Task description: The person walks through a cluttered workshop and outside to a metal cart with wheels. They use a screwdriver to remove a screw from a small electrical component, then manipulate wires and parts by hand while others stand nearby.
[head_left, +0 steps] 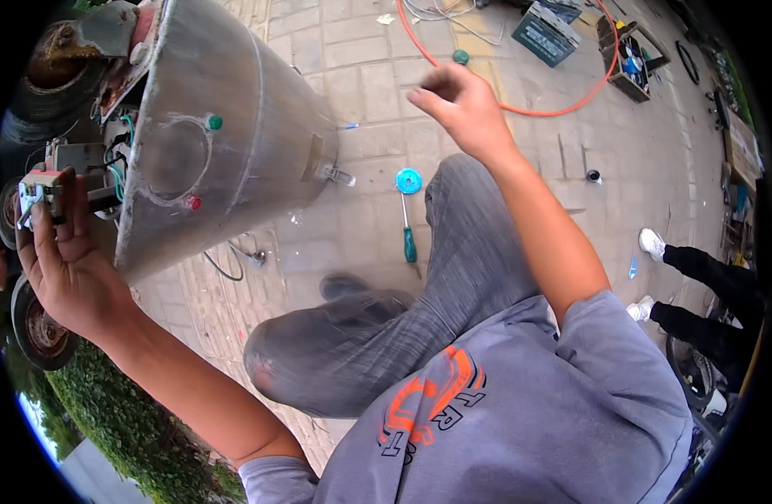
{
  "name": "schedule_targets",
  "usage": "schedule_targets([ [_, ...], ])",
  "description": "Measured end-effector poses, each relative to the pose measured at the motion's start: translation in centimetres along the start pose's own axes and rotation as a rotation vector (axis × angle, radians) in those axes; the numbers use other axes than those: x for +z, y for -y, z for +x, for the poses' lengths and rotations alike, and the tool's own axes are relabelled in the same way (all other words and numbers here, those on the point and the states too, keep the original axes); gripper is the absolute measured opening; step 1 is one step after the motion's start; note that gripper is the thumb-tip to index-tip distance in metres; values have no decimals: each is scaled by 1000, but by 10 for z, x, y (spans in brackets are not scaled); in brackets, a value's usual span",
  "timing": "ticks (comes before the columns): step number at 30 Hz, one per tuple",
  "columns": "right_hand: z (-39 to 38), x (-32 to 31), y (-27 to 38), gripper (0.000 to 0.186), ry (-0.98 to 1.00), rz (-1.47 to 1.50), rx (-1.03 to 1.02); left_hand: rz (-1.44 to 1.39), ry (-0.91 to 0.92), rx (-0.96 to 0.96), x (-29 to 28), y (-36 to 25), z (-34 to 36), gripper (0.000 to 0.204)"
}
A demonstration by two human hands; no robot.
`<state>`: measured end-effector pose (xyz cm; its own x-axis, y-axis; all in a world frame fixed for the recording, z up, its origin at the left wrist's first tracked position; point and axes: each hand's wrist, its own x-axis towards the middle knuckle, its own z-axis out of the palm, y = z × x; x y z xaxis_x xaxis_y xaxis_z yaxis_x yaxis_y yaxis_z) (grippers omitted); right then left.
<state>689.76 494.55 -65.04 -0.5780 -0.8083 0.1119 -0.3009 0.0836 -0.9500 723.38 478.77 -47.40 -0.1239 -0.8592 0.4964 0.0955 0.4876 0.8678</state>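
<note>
At the far left, my left hand (79, 269) is closed on a small white-and-red electrical component (43, 191) with a silvery metal front. It is beside the rim of a large grey metal drum (235, 109), where bluish-green wires (117, 172) show. The drum's side carries a green button (215, 123) and a red button (194, 202). Raised over the paving, away from the drum, is my right hand (466, 109). Its fingers curl toward the thumb but are smeared by motion, so a hold on anything small cannot be made out.
A green-handled screwdriver (409, 244) lies by a blue disc (409, 181) near my knees. An orange hose (562, 111) loops past a battery (546, 35) and a tool box (631, 63). Wheels (46, 323) stand left; another person's legs (697, 260) are at right.
</note>
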Motion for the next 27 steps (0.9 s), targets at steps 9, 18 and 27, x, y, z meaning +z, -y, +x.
schedule_targets([
  [9,-46,-25,-55,19,-76,53,205,-80,-71,6,37,-6,-10,37],
  [18,-43,20,24,15,172,301,143,-102,-97,-27,37,-11,-15,40],
  [27,-4,68,203,17,256,-42,-948,-158,-164,15,44,-10,-13,40],
])
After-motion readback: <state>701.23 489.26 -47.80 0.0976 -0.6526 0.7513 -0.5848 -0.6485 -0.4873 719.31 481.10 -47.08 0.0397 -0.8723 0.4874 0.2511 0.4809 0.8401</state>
